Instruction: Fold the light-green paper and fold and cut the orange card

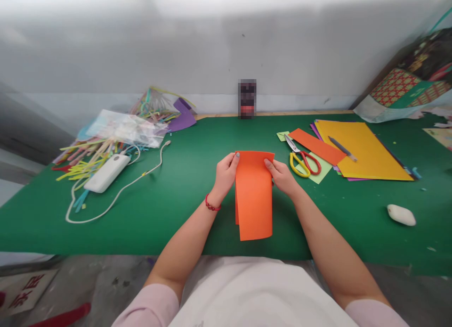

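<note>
A folded orange paper sheet point(254, 195) lies in the middle of the green table point(183, 195), its fold at the far end. My left hand point(226, 174) pinches the fold's left corner. A red bead bracelet circles that wrist. My right hand point(280, 174) pinches the fold's right corner. Both hands are closed on the paper's top edge, and the loose ends of the sheet hang toward me.
Yellow-handled scissors point(300, 159) lie right of my hands, beside an orange strip point(318, 146) and a stack of yellow and coloured sheets point(360, 150) with a pencil point(342, 148). A white lump point(401, 215) sits far right. A power bank point(107, 173), cable and straws lie left.
</note>
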